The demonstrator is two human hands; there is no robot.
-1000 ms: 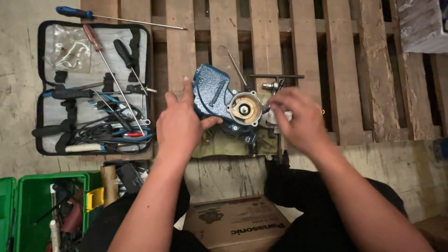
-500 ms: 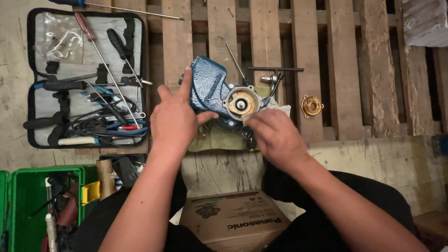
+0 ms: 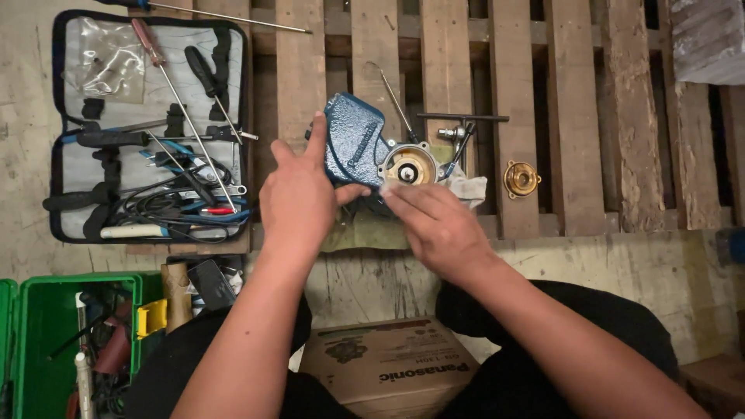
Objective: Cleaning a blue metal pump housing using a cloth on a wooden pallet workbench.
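Observation:
A blue metal pump housing (image 3: 353, 140) with a round brass-coloured opening (image 3: 409, 164) lies on a wooden pallet (image 3: 446, 62). My left hand (image 3: 299, 198) grips the housing from the left, fingers along its side. My right hand (image 3: 434, 221) presses a white cloth (image 3: 468, 186) against the lower rim of the round opening. A small round brass cap (image 3: 520, 178) lies apart on a slat to the right. A dark T-handle tool (image 3: 463, 119) lies just behind the housing.
An open grey tool pouch (image 3: 147, 128) with screwdrivers and pliers lies at the left. A long blue-handled screwdriver (image 3: 209, 15) sits above it. A green toolbox (image 3: 70, 341) stands at lower left. A cardboard box (image 3: 388, 365) rests by my knees.
My right hand set the brass cap down on the slat at the right, then came back to the housing with the cloth and now rubs at the round opening. Left hand holds still.

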